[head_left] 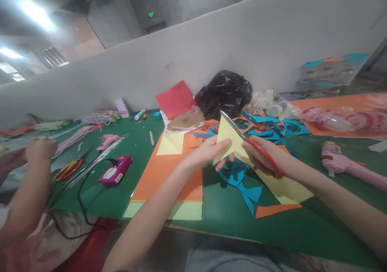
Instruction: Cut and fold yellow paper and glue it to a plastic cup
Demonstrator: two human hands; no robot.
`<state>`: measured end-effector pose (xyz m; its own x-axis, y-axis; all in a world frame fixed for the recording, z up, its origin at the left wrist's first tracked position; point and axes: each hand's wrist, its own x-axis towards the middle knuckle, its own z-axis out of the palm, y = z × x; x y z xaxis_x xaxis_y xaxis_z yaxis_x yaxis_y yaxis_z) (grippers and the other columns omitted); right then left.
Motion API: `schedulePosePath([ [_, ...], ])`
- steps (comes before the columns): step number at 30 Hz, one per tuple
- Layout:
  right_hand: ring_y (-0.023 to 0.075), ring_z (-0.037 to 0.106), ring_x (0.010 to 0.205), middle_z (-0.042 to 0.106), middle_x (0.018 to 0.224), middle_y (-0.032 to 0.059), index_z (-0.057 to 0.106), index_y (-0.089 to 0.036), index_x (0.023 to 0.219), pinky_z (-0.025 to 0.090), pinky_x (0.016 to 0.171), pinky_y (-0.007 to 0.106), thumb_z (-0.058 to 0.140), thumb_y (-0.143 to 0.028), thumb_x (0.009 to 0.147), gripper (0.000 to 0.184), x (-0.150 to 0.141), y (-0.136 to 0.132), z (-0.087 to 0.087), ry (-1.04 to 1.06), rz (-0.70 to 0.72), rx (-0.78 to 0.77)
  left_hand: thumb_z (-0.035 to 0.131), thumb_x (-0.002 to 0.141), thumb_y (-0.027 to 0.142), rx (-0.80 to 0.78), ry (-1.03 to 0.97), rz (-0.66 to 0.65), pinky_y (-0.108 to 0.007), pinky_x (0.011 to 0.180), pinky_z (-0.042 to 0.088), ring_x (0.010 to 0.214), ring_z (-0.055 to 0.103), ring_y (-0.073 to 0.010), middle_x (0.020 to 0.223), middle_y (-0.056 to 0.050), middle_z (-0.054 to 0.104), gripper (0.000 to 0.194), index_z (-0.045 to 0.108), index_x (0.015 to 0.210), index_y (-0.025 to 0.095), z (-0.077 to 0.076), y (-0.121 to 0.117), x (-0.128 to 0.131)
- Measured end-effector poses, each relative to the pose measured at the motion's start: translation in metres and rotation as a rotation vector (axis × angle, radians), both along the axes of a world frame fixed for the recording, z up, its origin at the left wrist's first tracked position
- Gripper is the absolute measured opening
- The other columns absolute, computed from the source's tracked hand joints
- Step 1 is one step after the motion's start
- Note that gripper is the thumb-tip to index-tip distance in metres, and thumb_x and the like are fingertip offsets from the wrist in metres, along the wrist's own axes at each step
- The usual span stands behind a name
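The left hand [208,153] holds a yellow paper [229,141], and the right hand [267,159] is closed around red scissors [256,148], whose blades are along the paper, above the green table [272,239].

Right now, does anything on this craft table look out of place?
Yes: the black cord of the magenta device loops over the front edge of the green table and hangs down at the left, where it could snag.

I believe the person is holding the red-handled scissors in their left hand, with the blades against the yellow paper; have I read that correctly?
Not quite: the head view shows the red-handled scissors in the right hand, not the left hand. The blades are against the yellow paper, as you said.
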<state>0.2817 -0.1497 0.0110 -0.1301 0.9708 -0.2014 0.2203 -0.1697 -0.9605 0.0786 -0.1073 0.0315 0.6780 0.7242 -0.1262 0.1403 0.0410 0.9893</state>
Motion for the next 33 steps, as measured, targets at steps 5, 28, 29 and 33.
schedulePosePath([
  [5, 0.0099, 0.039, 0.030, 0.045, 0.041, -0.0086, 0.045, -0.026, 0.078, 0.033, 0.034, 0.024, 0.070, -0.072, 0.071, 0.053, 0.003, 0.005, 0.005, -0.055, -0.111, -0.008, 0.068, 0.087, 0.035, 0.001, 0.011, 0.097, -0.020, 0.041, 0.045, 0.048, 0.058, -0.0074, 0.077, -0.001, 0.067, 0.025, 0.057, 0.096, 0.015, 0.005, 0.002, 0.002],
  [28, 0.0283, 0.064, 0.101, 0.071, 0.103, 0.0092, 0.068, -0.023, 0.094, 0.051, 0.094, 0.047, 0.052, -0.040, 0.091, 0.024, 0.027, 0.039, -0.022, -0.476, -0.139, 0.610, 0.065, 0.083, 0.019, 0.027, -0.024, 0.148, -0.020, 0.046, 0.034, 0.051, 0.039, -0.0044, 0.070, 0.009, 0.040, 0.031, 0.045, 0.107, 0.022, -0.010, 0.007, 0.007],
  [29, 0.0262, 0.066, 0.097, 0.072, 0.105, 0.0079, 0.067, -0.023, 0.097, 0.053, 0.091, 0.044, 0.054, -0.045, 0.091, 0.027, 0.023, 0.035, -0.019, -0.358, -0.123, 0.520, 0.064, 0.084, 0.020, 0.011, -0.020, 0.135, -0.020, 0.045, 0.033, 0.050, 0.039, -0.0045, 0.070, 0.009, 0.040, 0.030, 0.045, 0.107, 0.023, -0.009, 0.005, 0.007],
  [33, 0.0188, 0.065, 0.081, 0.070, 0.089, 0.0042, 0.067, -0.022, 0.097, 0.054, 0.074, 0.031, 0.063, -0.053, 0.084, 0.034, 0.011, 0.026, -0.010, -0.071, -0.026, 0.282, 0.064, 0.087, 0.030, -0.024, 0.042, 0.042, -0.021, 0.042, 0.033, 0.050, 0.043, -0.0056, 0.077, 0.005, 0.049, 0.028, 0.046, 0.108, 0.023, -0.004, -0.001, 0.009],
])
